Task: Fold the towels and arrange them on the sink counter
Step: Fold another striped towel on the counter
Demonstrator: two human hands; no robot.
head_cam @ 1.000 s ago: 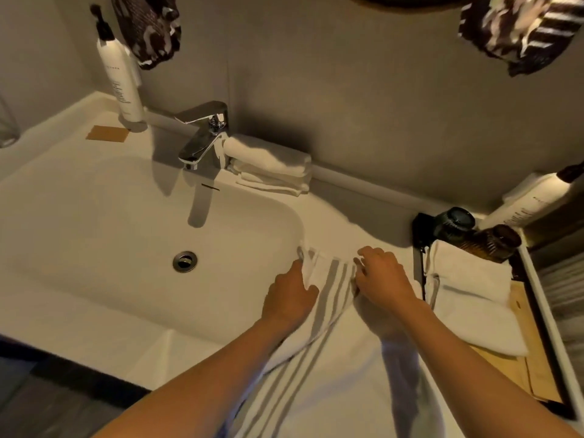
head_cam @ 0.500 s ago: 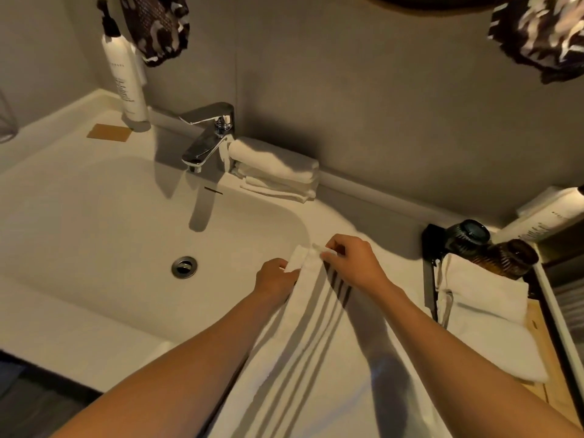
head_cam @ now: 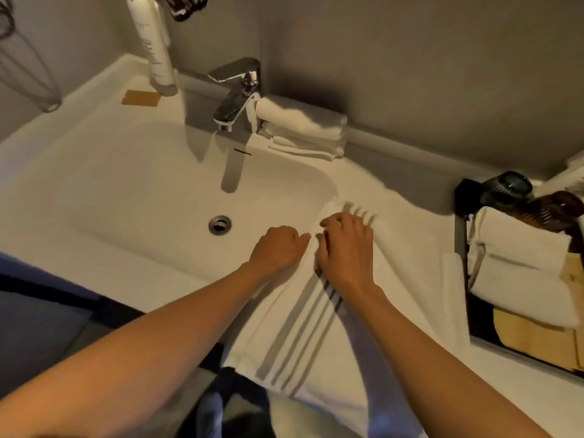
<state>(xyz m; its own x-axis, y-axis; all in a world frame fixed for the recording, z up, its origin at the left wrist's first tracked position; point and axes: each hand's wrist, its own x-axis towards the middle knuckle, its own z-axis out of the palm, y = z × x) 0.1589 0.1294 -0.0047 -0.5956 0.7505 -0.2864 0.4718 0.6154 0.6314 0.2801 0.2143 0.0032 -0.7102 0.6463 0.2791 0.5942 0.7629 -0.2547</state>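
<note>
A white towel with grey stripes (head_cam: 303, 336) lies on the sink counter (head_cam: 420, 222) to the right of the basin, its near end hanging over the front edge. My left hand (head_cam: 276, 249) pinches the towel's left edge near its far end. My right hand (head_cam: 346, 248) lies palm down on the far end beside it, fingers curled into the cloth. A stack of folded white towels (head_cam: 303, 131) sits by the wall, right of the faucet (head_cam: 235, 93).
The white basin (head_cam: 142, 191) with its drain (head_cam: 219, 225) fills the left. A tall pump bottle (head_cam: 155, 45) stands at the back left. A black tray (head_cam: 461, 235) at the right holds folded white cloths (head_cam: 518, 263), dark jars and tan packets.
Both hands had lifted the towel's far end off the counter half a second ago; now the end lies down flat again and the hands rest on it, close together.
</note>
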